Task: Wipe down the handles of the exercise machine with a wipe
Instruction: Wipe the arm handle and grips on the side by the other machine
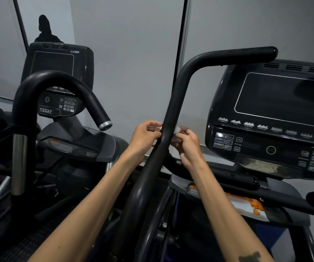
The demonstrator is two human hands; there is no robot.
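Observation:
A long black handle (175, 95) of the exercise machine rises through the middle of the view and bends right at its top. A thin white wipe (178, 129) passes behind the handle at mid-height. My left hand (144, 138) pinches one end of the wipe on the handle's left side. On the right side, my right hand (188, 148) grips the other end. Most of the wipe is hidden by the bar and my fingers.
The machine's console (277, 118) with a dark screen and keypad stands to the right. A second machine with a curved black handle (57, 86) and its own console (57, 65) stands at left. A grey wall lies behind. An orange-and-white label (247, 205) sits low right.

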